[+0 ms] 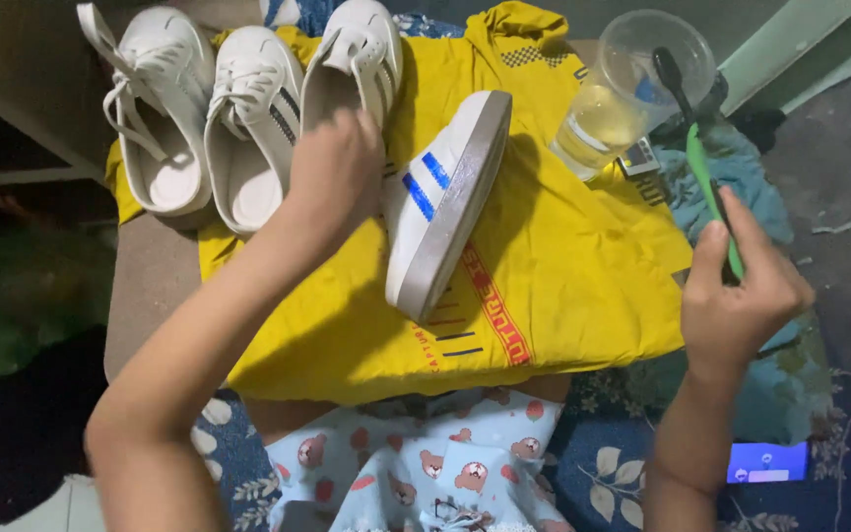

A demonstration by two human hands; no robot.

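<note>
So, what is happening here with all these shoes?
A person's left hand holds a white sneaker with blue stripes tipped on its side over a yellow cloth. The right hand holds a green toothbrush, its dark head dipped into a clear plastic cup of yellowish liquid. Three more white sneakers lie behind.

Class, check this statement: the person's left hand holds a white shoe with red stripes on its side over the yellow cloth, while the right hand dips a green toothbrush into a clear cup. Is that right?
Not quite. The head view shows the stripes on the white shoe are blue, not red. The rest stands: the left hand holds it over the yellow cloth, and the right hand dips the green toothbrush into the clear cup.
</note>
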